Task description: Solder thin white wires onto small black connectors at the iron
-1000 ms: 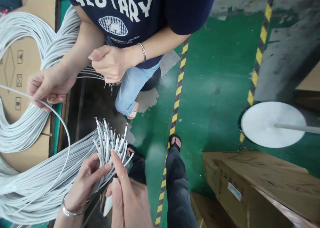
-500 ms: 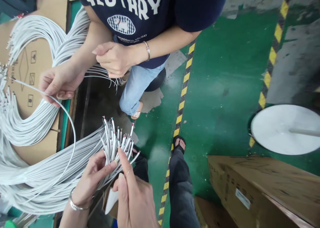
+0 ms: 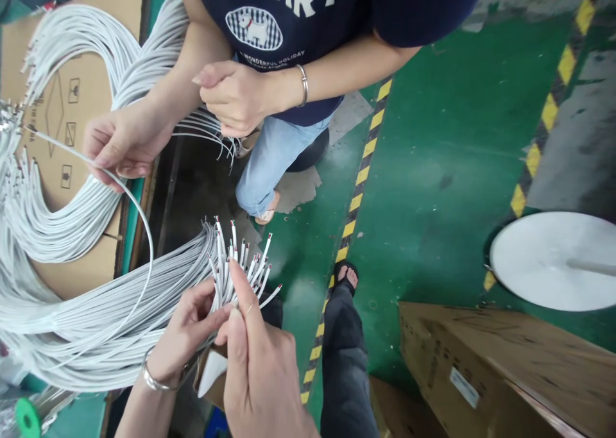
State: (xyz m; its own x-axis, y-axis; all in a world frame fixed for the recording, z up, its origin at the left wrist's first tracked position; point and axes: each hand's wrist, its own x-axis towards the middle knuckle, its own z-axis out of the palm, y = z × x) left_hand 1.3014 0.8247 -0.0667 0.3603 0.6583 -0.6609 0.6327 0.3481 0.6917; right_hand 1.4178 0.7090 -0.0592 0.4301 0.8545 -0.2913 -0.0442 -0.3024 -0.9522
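A thick bundle of white cables (image 3: 158, 297) stretches from the left to the lower centre, its stripped ends showing red and dark wire tips. My left hand (image 3: 190, 332), with a silver bangle at the wrist, is closed round the bundle just behind those ends. Beside it, my right hand (image 3: 257, 354) has its index finger stretched up against the cable ends; the thumb is close to the left fingers. Across from me, another person's hand (image 3: 128, 140) holds a single white cable (image 3: 147, 223) that curves down over the bundle; that person's other hand (image 3: 240, 98) is curled.
Coiled white cables (image 3: 91, 24) lie on cardboard (image 3: 62, 168) at the left. A green spool (image 3: 27, 417) sits bottom left. Cardboard boxes (image 3: 481, 361) and a round white disc (image 3: 553, 258) stand at the right, on a green floor (image 3: 433, 168) with yellow-black tape.
The view has shifted slightly. My hands still hold and touch the bundle; the cable ends have fanned and moved a little up and right. The other person's hands keep nearly the same pose.
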